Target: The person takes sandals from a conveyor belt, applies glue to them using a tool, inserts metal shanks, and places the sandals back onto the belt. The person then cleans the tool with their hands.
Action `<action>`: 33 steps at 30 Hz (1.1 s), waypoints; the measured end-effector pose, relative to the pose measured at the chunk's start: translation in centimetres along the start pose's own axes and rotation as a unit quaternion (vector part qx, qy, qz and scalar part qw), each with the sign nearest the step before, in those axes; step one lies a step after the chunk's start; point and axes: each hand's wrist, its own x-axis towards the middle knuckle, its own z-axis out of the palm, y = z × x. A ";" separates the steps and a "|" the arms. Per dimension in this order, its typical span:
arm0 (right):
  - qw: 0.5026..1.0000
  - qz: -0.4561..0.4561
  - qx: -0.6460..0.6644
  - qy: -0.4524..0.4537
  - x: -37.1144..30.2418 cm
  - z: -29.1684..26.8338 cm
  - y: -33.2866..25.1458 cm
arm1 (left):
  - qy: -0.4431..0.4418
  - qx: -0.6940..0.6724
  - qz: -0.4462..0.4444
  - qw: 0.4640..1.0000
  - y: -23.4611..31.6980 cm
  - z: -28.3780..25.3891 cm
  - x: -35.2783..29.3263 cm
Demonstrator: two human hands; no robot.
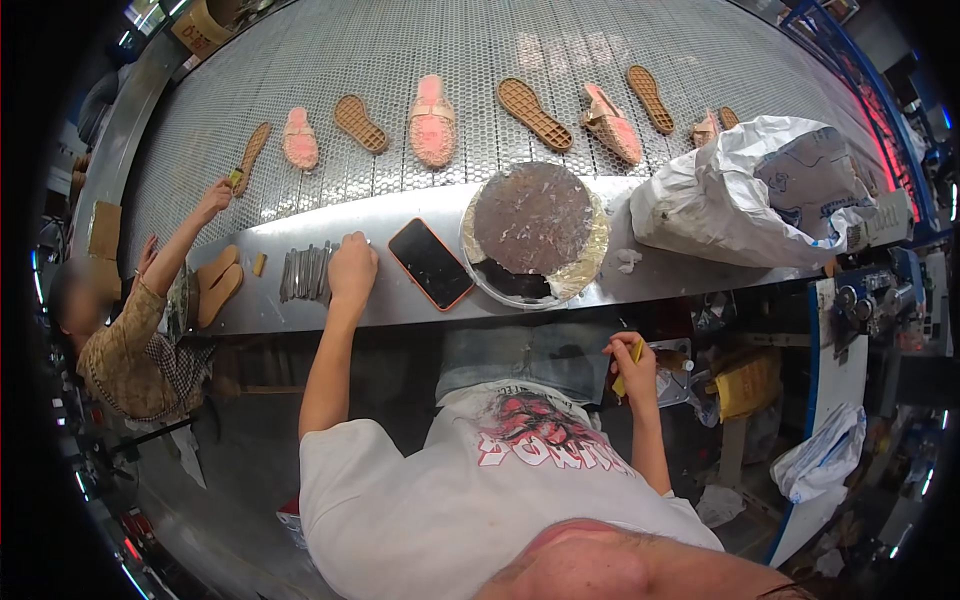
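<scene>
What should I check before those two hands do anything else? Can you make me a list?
1. Right hand holds the yellow stick: ok.
2. Left hand holds something: cannot tell; it is beside the metal strips.
3. Phone lies flat, face up: ok.
4. Brown disc covers the whole round container: not ok, a dark gap shows at the near side.
5. Co-worker's hand is apart from the left hand: ok.

Between left hand and right hand: faded grey-blue denim legwear. Behind both: white short-sleeved T-shirt, red-and-black front print.
</scene>
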 end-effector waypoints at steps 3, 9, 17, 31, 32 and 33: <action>1.000 0.001 -0.003 0.000 -0.1 0.3 0.3 | -0.003 0.006 -0.001 1.000 0.1 0.4 0.4; 0.999 0.019 -0.028 -0.027 -0.4 0.5 -0.3 | 0.006 0.036 -0.007 0.999 0.8 0.0 0.9; 0.998 0.012 -0.027 -0.053 -0.8 0.1 -0.5 | 0.027 -0.007 -0.068 0.997 0.4 -1.6 2.0; 0.934 -0.180 -0.135 -0.278 0.2 11.2 -11.6 | 0.105 -0.732 -0.054 0.671 5.0 -6.0 -1.0; 0.908 -0.262 -0.178 -0.275 0.4 12.8 -12.0 | 0.069 -0.750 -0.035 0.657 6.1 -6.3 -1.8; 0.907 -0.259 -0.180 -0.278 0.8 14.3 -11.9 | 0.038 -0.795 -0.031 0.605 7.2 -6.3 -2.2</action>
